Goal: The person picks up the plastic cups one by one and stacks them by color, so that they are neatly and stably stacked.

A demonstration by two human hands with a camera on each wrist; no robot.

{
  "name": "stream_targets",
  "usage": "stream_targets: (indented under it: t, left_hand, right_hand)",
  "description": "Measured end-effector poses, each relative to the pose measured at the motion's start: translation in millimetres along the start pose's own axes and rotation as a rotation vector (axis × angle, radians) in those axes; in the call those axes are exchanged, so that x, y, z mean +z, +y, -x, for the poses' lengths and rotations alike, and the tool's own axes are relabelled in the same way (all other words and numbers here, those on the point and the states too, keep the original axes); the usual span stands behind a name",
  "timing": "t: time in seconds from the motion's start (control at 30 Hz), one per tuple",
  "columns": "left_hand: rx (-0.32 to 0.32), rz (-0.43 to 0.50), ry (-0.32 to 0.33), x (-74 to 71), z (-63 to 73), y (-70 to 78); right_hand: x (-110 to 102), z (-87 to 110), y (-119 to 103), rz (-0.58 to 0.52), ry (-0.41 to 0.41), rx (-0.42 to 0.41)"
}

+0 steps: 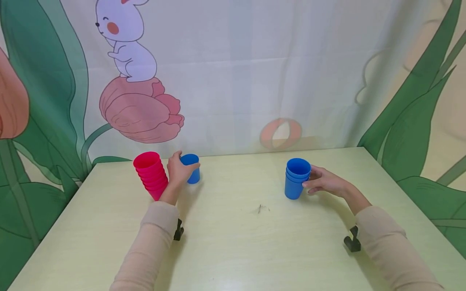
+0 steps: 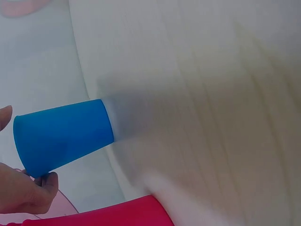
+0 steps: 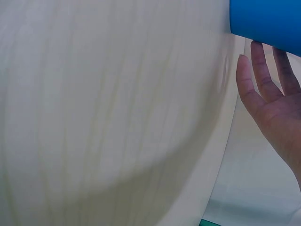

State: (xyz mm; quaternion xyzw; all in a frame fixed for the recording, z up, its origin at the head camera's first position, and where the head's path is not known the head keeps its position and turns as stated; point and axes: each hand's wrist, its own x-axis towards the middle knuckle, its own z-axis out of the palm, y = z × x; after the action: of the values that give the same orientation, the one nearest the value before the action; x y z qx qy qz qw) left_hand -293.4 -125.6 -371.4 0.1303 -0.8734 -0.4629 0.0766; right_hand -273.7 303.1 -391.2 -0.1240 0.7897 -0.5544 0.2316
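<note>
A single blue cup point(image 1: 194, 176) stands upright toward the back left of the table. My left hand point(image 1: 178, 171) reaches around its upper part, thumb in front of the rim and fingers behind. In the left wrist view, the fingertips point(image 2: 51, 181) are right at the rim of the blue cup point(image 2: 66, 136), and the thumb point(image 2: 4, 117) stays a little off it. Farther right is a nested stack of blue cups point(image 1: 294, 188), upright. My right hand point(image 1: 329, 182) is beside it, thumb at its front; in the right wrist view, extended fingers point(image 3: 261, 66) meet the cup's side point(image 3: 268, 21).
A tall nested stack of red cups point(image 1: 154, 184) leans just left of my left forearm. Small dark marks point(image 1: 260, 208) show on the pale table point(image 1: 233, 250). A printed curtain point(image 1: 233, 81) hangs along the back edge.
</note>
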Motion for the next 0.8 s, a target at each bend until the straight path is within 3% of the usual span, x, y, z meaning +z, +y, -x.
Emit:
stream_targets:
  t: [0.4,0.8]
  left_hand:
    - [-0.015,-0.027,-0.022,3.8,-4.2,-2.8]
    - [0.026,-0.012,-0.046,5.7,6.6,10.9]
  right_hand:
    - [1.1,2.7,-2.8,0.001,0.002,-0.004]
    - [-1.0,1.7,-0.1,-0.016,-0.001,-0.001]
